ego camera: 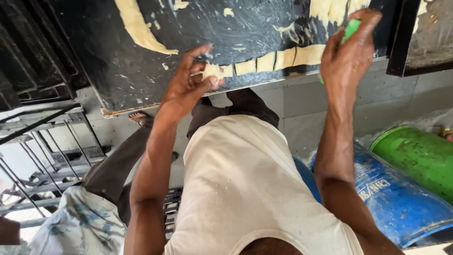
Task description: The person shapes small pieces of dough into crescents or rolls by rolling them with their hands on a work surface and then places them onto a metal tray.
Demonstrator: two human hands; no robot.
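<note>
My left hand [188, 82] pinches a small pale piece of dough [213, 72] at the near edge of a black, floured work table [118, 61]. A row of cut dough pieces [283, 57] runs to the right along that edge. My right hand [349, 52] is closed around a green-handled tool [350, 28], its working end hidden by my fingers, just beyond the row's right end. A long dough strip [137, 26] lies at the table's upper left, and more dough [330, 9] sits at the top right.
A blue cylinder [401, 198] and a green cylinder [420, 156] lie on the tiled floor at the right. Metal racks [47, 151] stand at the left. Another person's patterned clothing [80, 226] and sandalled foot [140, 118] are at the lower left. A second dark tray [424, 38] sits top right.
</note>
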